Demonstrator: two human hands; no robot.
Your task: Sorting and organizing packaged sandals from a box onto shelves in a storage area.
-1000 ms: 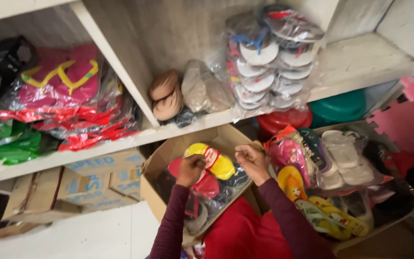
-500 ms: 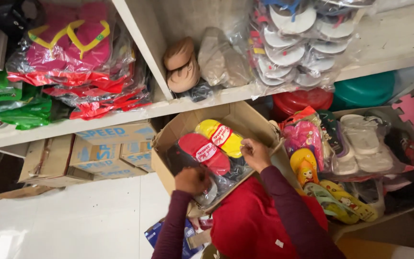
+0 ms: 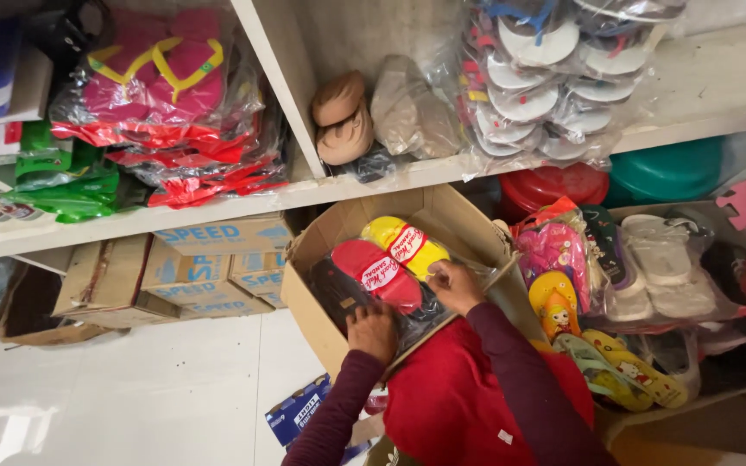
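An open brown cardboard box (image 3: 321, 259) is being worked in below the long white shelf (image 3: 701, 86), and everything else is being placed here by that box. Inside the box, a clear plastic bag of flat sandals (image 3: 373, 285) is being handled by both hands, with a red sandal (image 3: 379, 274) and a yellow sandal (image 3: 403, 244) lying on top side by side. The left hand (image 3: 373, 330) is being pressed on the bag at the box's near edge, fingers curled over the plastic; whether the plastic is being pinched cannot be told. The right hand (image 3: 453, 285) is being held just beside the yellow sandal, fingers bent narrowly on the bag's right side. Right of the box, bagged children's sandals in yellow and pink (image 3: 563, 285) are being kept in a heap. Left of the box, flat brown cartons (image 3: 209, 259) are being stored under the shelf. Above the box, on the shelf, a bag of white-soled sandals (image 3: 546, 78) and packs of pink and red sandals (image 3: 166, 103) are being kept.
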